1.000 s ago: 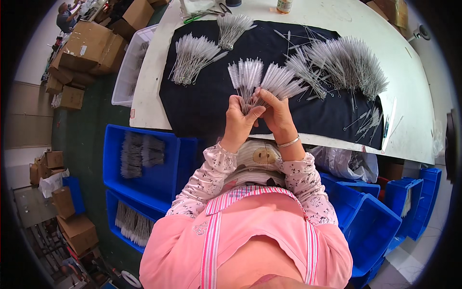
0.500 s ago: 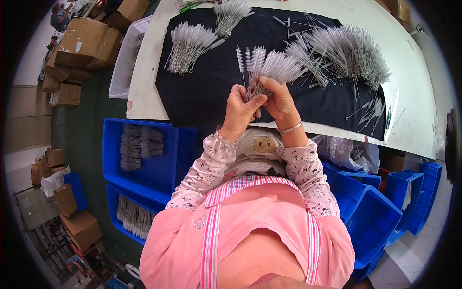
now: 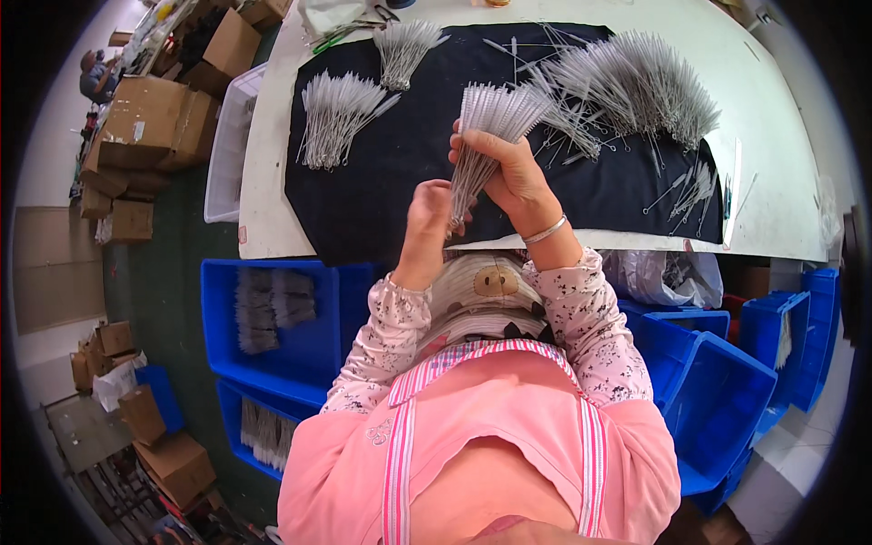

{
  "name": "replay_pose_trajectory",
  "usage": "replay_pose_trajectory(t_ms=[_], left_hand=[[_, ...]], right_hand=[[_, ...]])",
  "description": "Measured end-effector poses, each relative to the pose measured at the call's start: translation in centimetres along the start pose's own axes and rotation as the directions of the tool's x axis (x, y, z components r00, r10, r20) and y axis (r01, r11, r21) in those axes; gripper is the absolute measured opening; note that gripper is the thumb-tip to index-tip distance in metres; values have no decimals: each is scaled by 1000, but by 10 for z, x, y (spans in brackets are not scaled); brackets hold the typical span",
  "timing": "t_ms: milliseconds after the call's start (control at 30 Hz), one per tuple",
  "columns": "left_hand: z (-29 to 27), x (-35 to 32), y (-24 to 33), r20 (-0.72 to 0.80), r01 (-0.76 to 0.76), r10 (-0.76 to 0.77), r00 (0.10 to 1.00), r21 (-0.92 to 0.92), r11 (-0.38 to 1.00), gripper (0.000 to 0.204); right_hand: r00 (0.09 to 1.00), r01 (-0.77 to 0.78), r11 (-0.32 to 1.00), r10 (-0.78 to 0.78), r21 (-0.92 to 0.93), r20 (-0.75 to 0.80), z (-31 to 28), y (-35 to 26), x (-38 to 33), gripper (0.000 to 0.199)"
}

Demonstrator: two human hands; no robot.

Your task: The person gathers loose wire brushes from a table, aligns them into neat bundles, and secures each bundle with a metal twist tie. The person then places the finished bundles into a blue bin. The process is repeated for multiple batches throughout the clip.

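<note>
Above the near half of the cloth (image 3: 377, 204), the right hand (image 3: 520, 177) wraps the brushes (image 3: 498, 111) around their middle; the left hand (image 3: 424, 221) curls by their lower ends, whether pinching cannot be told. A snug, gentle grip should keep them aligned.

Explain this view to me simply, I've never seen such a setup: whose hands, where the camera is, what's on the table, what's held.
There's no machine, only a person working barehanded. The wide fisheye camera sits on that person's head, looking down, so straight edges bend. On the white table, a dark cloth carries two bunches of thin wire brushes at left, a large heap at right and a small loose group below the heap. The right hand has its fingers around a bundle of brushes; the left hand is at its lower ends, grip unclear.
</note>
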State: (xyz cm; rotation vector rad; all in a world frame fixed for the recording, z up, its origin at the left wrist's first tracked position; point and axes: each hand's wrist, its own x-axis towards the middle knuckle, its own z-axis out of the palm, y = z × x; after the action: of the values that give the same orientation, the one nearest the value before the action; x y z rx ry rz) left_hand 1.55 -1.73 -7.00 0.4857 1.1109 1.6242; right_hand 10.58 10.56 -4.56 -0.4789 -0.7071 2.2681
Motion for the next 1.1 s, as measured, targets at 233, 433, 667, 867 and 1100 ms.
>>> replay_pose_trajectory(t_ms=[233, 433, 667, 867, 1100], left_hand=[[5, 17, -11, -516, -220, -63, 854, -469, 855, 40], [9, -2, -12, 6, -396, 552, 834, 702, 592, 50], [57, 18, 1, -253, -12, 399, 881, 833, 554, 40], [1, -13, 24, 267, 190, -264, 927, 271, 944, 33], [17, -92, 12, 635, 545, -473, 611, 96, 833, 47]], right_hand=[[997, 64, 994, -68, -88, -42, 25, 29, -9, 17], [961, 209, 952, -242, -223, -131, 13, 23, -4, 17], [766, 442, 670, -628, -597, -138, 46, 60, -14, 40], [656, 732, 294, -548, -614, 520, 35, -38, -10, 52], [592, 262, 767, 351, -585, 725, 33, -55, -18, 70]])
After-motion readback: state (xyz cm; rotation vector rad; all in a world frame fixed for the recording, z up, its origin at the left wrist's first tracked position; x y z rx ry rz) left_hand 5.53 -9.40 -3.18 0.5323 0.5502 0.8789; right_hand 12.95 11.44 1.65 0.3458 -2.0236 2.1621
